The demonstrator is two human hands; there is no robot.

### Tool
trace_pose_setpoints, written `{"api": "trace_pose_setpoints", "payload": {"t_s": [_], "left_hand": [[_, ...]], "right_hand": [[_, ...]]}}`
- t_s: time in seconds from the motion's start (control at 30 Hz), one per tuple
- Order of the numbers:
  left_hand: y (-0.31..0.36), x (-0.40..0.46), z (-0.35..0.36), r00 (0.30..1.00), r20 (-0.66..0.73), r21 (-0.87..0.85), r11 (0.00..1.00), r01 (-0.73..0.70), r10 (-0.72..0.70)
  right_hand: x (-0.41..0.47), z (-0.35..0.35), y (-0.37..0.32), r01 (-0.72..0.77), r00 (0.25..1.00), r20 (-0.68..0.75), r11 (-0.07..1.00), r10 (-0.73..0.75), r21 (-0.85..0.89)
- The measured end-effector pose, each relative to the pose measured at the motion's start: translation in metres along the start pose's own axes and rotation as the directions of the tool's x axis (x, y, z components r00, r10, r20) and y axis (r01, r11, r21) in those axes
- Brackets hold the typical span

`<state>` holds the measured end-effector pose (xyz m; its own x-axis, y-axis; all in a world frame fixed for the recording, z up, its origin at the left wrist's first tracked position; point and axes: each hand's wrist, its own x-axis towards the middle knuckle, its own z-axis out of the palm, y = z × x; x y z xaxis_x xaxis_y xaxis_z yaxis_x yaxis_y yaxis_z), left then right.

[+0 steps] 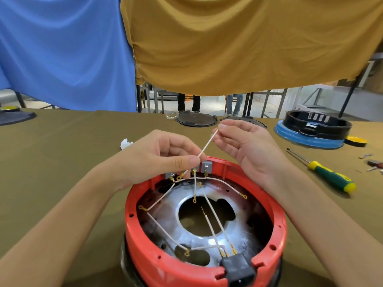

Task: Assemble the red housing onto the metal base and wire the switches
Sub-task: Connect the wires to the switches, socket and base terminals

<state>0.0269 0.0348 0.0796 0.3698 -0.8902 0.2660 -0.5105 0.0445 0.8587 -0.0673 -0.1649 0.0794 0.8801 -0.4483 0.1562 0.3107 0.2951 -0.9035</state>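
Head view, both hands (163,154) (246,148) pinching white wire (207,146), no readable writing

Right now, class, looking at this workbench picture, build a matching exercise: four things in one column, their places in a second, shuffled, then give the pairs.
Things:
1. green-and-yellow-handled screwdriver
2. black plug socket
3. crumpled white tissue
4. black ring on a blue base

Places:
A. near edge of the round red plastic housing
B. far right of the table
C. table, right of the housing
D. table, beyond the left hand

Pairs: 1-C, 2-A, 3-D, 4-B
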Motion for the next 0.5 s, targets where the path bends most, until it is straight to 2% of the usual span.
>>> {"api": "trace_pose_setpoints", "payload": {"t_s": [0.13,0.37,0.43,0.5], "left_hand": [[-0.0005,0.0,-0.0041,0.999,-0.048,-0.035,0.999,-0.008,0.006],[-0.0001,-0.0011,-0.0094,0.999,-0.047,0.071,0.997,0.03,-0.027],[0.0,-0.0011,-0.0095,0.996,-0.084,0.106,0.994,0.012,-0.003],[-0.0041,0.0015,-0.0088,0.979,-0.197,0.175,0.985,-0.01,0.045]], "right_hand": [[-0.0022,0.0005,-0.0026,0.039,0.999,-0.024,0.997,-0.041,-0.066],[-0.0077,0.0026,-0.0057,0.156,0.986,0.004,0.909,-0.167,-0.387],[-0.0088,0.0021,-0.0066,0.148,0.989,0.037,0.909,-0.145,-0.39],[-0.0076,0.0,-0.01,0.093,0.995,0.057,0.957,-0.08,-0.276]]}}
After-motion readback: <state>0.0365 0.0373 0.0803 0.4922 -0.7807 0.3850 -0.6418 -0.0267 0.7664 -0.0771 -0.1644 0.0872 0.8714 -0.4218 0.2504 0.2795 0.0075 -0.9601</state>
